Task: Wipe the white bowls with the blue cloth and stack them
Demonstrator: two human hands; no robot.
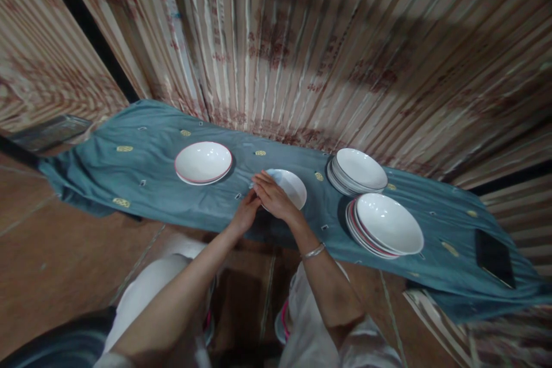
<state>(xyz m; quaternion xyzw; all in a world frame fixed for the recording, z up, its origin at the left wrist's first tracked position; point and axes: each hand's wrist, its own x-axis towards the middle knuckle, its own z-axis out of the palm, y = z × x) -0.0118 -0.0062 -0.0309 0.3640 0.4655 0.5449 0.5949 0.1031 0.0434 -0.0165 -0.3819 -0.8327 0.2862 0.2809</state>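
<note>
A small white plate point(290, 186) lies on the teal cloth point(150, 184) in the middle of the view. My right hand point(272, 195) rests on the plate's near left edge, fingers closed over the rim. My left hand point(246, 213) sits just beside it at the same edge, fingers curled toward the plate; whether it grips the rim is hidden by the right hand. A white bowl with a pink rim point(203, 162) stands alone to the left.
Right of my hands stand a stack of small white plates point(357, 171) and a stack of pink-rimmed bowls point(386, 225). A dark phone point(494, 257) lies at the cloth's far right. Striped curtain hangs behind; brown floor lies in front.
</note>
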